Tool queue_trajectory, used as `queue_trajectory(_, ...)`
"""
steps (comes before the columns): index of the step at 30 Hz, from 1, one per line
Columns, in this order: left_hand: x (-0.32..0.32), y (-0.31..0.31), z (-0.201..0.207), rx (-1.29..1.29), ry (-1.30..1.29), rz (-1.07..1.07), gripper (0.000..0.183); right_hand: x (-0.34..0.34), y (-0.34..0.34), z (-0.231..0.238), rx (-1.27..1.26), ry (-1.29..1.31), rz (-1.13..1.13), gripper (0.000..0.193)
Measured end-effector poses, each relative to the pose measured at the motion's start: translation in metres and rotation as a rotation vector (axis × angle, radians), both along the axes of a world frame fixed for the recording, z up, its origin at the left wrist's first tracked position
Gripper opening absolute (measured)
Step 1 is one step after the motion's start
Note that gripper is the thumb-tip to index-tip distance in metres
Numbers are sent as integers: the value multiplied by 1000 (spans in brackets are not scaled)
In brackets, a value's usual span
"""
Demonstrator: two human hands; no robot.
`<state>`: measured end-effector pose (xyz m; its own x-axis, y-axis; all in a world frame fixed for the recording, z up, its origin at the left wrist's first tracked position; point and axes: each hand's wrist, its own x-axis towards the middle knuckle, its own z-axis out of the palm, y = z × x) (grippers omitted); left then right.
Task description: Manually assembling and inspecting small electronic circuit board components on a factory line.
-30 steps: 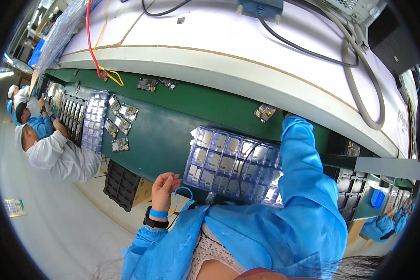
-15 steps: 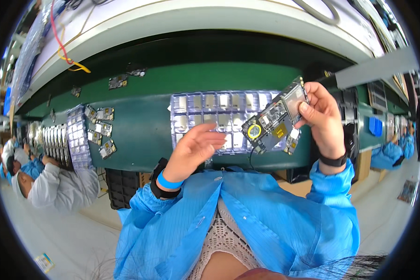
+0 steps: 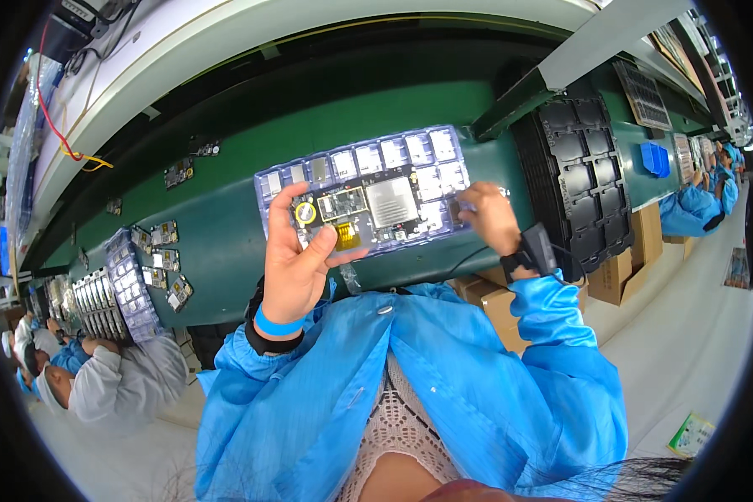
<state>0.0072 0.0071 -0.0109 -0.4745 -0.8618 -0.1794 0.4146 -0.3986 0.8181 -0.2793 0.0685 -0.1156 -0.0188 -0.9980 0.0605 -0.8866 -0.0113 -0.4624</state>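
Note:
A black circuit board (image 3: 391,203) lies in my left hand (image 3: 297,266), gripped near its left end between thumb and fingers. It carries a large silver metal cover, a gold contact patch and a yellow-ringed round part (image 3: 307,212). Beneath it rests a clear plastic tray (image 3: 442,142) with rows of small silver pieces in its pockets. At the tray's right end my right hand (image 3: 492,219) has its fingers drawn together; whatever they hold is hidden. The board covers the tray's middle.
Several loose boards (image 3: 166,259) lie on the green bench at the left, beside another clear tray (image 3: 134,289). Black stacked trays (image 3: 581,176) stand at the right, under a grey metal post (image 3: 560,67). A blue bin (image 3: 655,159) and co-workers are farther right.
The circuit board has passed from my right hand to my left and turned level over the tray. My right hand has come down to the tray's right end. The view has swung rightward.

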Motion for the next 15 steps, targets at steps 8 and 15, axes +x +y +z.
queue_trajectory(8,-20,14,-15,35,90,-34,49,-3,-3,-13,219,-55,201,17)
queue_trajectory(15,-38,22,-11,-139,-35,14,53,4,-10,104,-63,-646,-301,9)
